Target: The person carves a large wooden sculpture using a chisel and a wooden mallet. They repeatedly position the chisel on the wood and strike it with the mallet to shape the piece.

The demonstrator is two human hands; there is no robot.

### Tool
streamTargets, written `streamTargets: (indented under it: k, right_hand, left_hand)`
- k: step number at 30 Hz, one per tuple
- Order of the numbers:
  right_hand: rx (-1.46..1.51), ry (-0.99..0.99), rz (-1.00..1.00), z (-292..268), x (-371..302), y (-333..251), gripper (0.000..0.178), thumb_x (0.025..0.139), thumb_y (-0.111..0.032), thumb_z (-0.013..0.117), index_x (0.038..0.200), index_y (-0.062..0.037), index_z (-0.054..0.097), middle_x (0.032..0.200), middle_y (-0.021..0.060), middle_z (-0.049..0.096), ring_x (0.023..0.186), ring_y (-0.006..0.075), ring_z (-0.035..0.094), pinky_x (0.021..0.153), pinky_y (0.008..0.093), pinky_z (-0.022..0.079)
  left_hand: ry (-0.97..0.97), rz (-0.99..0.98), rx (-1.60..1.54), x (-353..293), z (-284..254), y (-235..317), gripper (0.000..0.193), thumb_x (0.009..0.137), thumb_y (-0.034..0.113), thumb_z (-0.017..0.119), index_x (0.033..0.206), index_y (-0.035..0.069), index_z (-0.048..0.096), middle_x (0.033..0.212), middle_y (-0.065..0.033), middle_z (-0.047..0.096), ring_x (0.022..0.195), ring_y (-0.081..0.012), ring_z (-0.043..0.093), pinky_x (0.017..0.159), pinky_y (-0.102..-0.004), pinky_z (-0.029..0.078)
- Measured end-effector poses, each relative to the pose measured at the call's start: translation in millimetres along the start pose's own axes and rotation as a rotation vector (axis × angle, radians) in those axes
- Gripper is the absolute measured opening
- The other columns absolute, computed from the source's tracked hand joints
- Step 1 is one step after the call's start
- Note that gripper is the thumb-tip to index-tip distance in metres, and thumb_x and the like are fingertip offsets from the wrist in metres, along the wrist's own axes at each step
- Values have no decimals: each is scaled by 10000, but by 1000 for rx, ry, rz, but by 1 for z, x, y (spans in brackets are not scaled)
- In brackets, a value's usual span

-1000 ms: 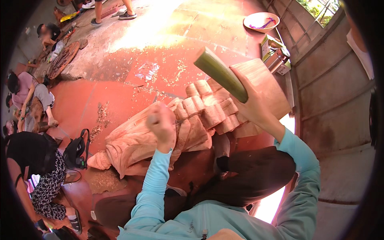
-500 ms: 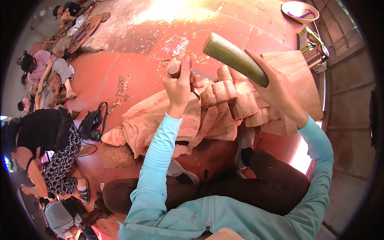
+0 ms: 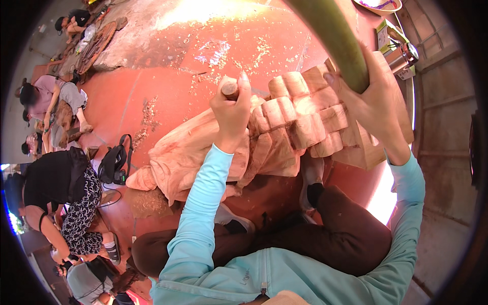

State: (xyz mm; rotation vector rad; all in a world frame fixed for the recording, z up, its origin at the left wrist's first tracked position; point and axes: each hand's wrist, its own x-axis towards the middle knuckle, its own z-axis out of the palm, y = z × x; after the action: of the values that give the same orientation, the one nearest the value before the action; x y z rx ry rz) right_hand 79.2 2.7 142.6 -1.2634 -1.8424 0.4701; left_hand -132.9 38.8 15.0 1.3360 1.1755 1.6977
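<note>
A large carved wooden sculpture [image 3: 190, 147] lies before me on the red floor, with blocky shapes cut into its middle. My left hand [image 3: 230, 119] is wrapped round the wooden handle of a chisel [image 3: 230, 91], held upright over the middle of the carving; its blade is hidden behind the hand. On the right, my right hand [image 3: 373, 104] grips a thick green club [image 3: 338, 38], raised above the carving's right part. The club's far end runs out of the top of the picture.
Wood shavings [image 3: 149, 117] litter the red floor [image 3: 112, 94]. A black bag [image 3: 116, 161] sits at left, near a seated person in black [image 3: 51, 175]; several others work beyond. At right stand a metal flask [image 3: 405, 55], a box and a woven bowl [image 3: 381, 6] by the wall.
The green club has swung upward, its far end rising out of the picture, and my right hand has tilted with it. My left hand has shifted slightly right with the chisel.
</note>
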Motion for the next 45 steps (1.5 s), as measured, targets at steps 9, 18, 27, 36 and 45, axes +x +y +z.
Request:
streamTargets:
  k: [9,18,27,36,45]
  right_hand:
    - [-458,-85,-203,11,2,15,664,759,-74,673,1351,-291,462,899,102,634,748,316,642,660,394,516]
    - [-619,-135,-311,18,2,17,731,712,7,614,1347,-321,461,790,86,564,701,304,630,603,390,502]
    - [-602,-252,-229,21,-5,24,667,758,-40,621,1359,-272,446,875,103,601,753,320,618,649,394,506]
    - [-247,-48,-80,17,-16,34,648,755,-31,635,1341,-235,451,914,153,633,784,323,636,659,391,499]
    - [-419,68,-452,-7,16,5,559,767,-56,673,1291,-19,483,1079,165,629,988,242,622,872,337,483]
  left_hand:
    - [-54,-16,2,-5,-1,-4,275,910,74,571,676,74,427,547,65,399,478,-8,356,403,-214,288]
    - [-50,-26,22,-5,-3,-9,281,914,87,562,664,91,433,519,40,424,427,-28,383,369,-227,297]
    - [-101,-132,-117,-6,-4,5,309,901,86,579,653,80,395,508,1,444,399,-65,396,366,-240,311]
    - [87,21,-170,9,-4,12,346,916,129,572,652,104,350,479,12,345,376,-70,330,340,-243,261]
    - [99,5,-194,9,-3,13,313,918,119,564,662,93,386,476,12,353,369,-67,343,336,-238,277]
